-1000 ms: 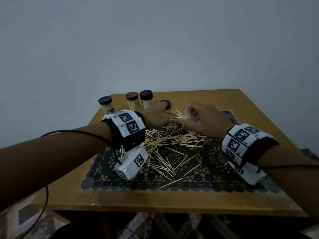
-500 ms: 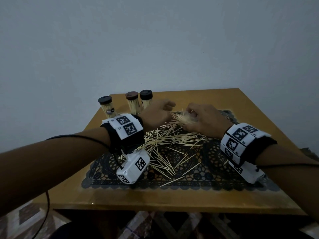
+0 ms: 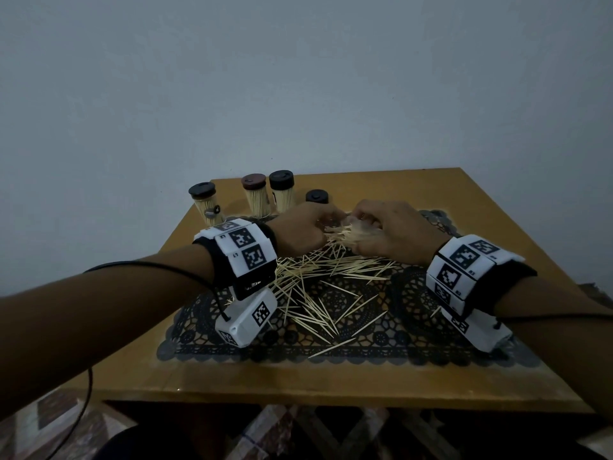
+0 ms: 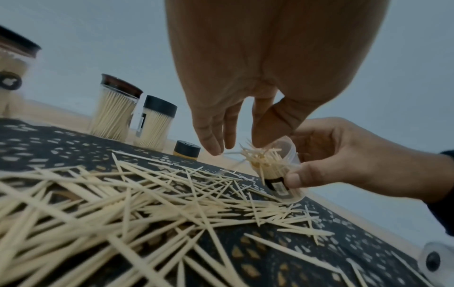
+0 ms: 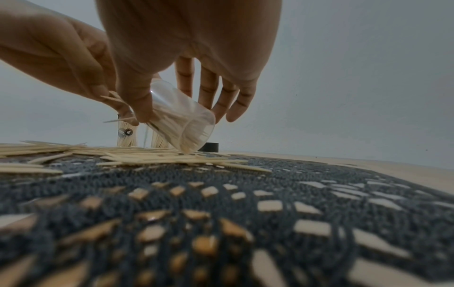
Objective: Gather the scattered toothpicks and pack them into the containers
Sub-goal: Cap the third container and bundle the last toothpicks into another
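My right hand [image 3: 394, 232] grips a clear container [image 5: 181, 124], thumb on one side and fingers round the far wall, tilted so its mouth points toward my left hand [image 3: 300, 229] while its base edge rests among the toothpicks on the mat. A bundle of toothpicks [image 4: 264, 161] sticks out of the container's mouth. My left hand hangs just at that mouth, at about nine o'clock from the container, its fingers [image 4: 209, 136] straight and relaxed; its fingertips seem to touch the bundle's tips, though I cannot tell whether they pinch any. Under both hands the counter [image 3: 471, 207] carries a dark lace mat [image 3: 365, 346], and the scattered toothpicks [image 3: 318, 287] lie across it in a loose heap, thickest just below my hands and thinning toward six o'clock. At about eleven o'clock from my hands, past the mat's far edge, three capped containers full of toothpicks stand upright: one with a black cap [image 3: 204, 205] farthest left, one with a brown cap [image 3: 254, 195], and another with a black cap [image 3: 282, 190] just beside it. A loose black lid [image 3: 316, 196] sits on the counter at twelve o'clock, just beyond my left hand.
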